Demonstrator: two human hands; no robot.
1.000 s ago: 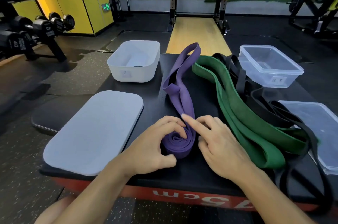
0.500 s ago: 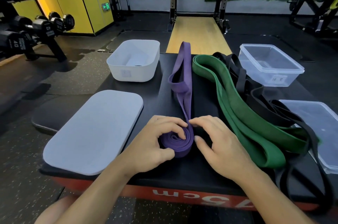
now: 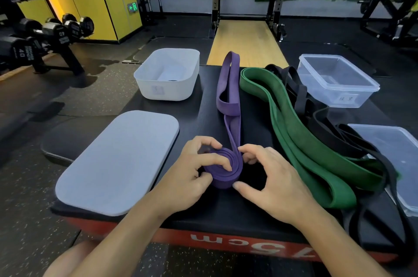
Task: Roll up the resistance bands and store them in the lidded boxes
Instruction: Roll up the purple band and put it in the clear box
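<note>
- Left hand (image 3: 192, 170) – fingers curled over the top of the coil (image 3: 226, 176), thumb tucked against its near side, so it's properly gripping the rolled part.
- Right hand (image 3: 271, 184) – also on the coil, but lighter. The thumb tip is at the near edge and the curled fingertips are at the spot where the loose strap peels off.
- The purple resistance band (image 3: 233, 129) is maybe half rolled, I'd guess. The coil sits between both hands near the front edge of the black plyo box (image 3: 226, 208), spiral face up.
- This is the bit that matters: the unrolled tail runs pretty much straight away from the hands toward the far edge. Its long axis goes front to back, with one twist partway. It leaves the coil on the right-hand side, so I reckon the right hand feeds and the left turns.
- The green band (image 3: 294, 140) lies just right of the right hand, with the black bands (image 3: 299, 95) tangled beyond it, none of them rolled.
- The white box (image 3: 162, 91) is far left, nearer the left hand, with its grey lid (image 3: 117, 163) in front. The clear box (image 3: 328, 97) and clear lid (image 3: 395, 163) are off to the right – both boxes are open.
</note>
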